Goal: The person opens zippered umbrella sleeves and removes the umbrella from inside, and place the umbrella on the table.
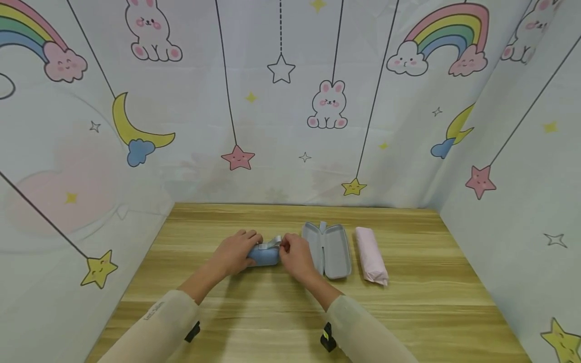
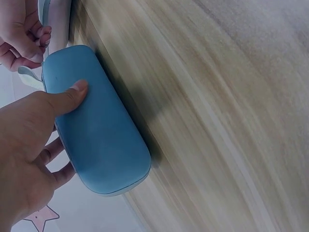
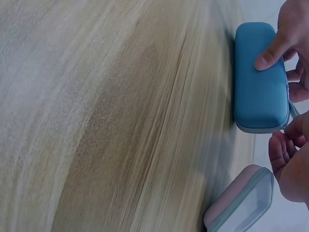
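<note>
A blue zip-up hard case (image 1: 265, 256), closed, stands on its long side on the table in the head view. My left hand (image 1: 236, 253) grips it from the left, thumb on the near blue face (image 2: 99, 130) and fingers behind. A pale strap loop (image 1: 271, 243) sticks up along its seam. At the case's right end, my right hand (image 1: 297, 257) pinches at the seam with thumb and curled fingers, where the zipper pull is hidden by the fingertips. The right wrist view shows these fingertips right at the case's corner.
Just right of my right hand lies an open grey hard case (image 1: 337, 252), its two halves spread. Beyond it lies a pink wrapped packet (image 1: 371, 256). The wood-grain table (image 1: 408, 302) is bounded by printed white curtains (image 1: 290, 181) at the back and sides.
</note>
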Motion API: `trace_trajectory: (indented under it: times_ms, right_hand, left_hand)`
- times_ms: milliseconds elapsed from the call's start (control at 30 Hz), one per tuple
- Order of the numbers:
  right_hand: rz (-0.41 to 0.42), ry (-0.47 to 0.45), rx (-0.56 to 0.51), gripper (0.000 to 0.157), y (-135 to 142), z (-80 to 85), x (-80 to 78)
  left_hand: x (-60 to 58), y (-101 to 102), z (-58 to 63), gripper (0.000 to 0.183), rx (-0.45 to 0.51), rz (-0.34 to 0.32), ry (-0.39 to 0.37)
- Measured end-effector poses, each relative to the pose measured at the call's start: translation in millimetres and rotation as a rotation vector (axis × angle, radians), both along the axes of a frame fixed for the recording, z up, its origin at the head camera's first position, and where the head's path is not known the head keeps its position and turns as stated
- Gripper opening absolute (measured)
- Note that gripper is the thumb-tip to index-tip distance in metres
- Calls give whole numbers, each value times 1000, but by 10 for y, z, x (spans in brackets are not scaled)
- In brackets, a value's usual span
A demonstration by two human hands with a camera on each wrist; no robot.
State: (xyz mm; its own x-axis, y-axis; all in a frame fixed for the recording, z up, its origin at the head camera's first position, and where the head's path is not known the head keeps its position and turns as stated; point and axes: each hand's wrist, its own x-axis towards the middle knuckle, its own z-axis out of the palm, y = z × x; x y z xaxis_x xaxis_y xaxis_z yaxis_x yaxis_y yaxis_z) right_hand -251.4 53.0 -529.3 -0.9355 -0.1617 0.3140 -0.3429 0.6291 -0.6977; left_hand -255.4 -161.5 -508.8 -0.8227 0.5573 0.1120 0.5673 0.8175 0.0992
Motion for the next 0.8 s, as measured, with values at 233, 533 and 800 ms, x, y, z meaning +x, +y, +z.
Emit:
trace_trajectory:
  times_ms: [233,533,800]
  right_hand:
    - [3,-12,14,14,24,-19,-10]
    - [-1,-14,44,13,44,-56,-38]
    - [10,28,82,8,41,-55,-34]
  left_hand:
    - [-4,8,-2,54,9,-5,-4]
    - [5,21,7,55,10,17,-25]
    - [-17,2,40,53,8,-17,-35]
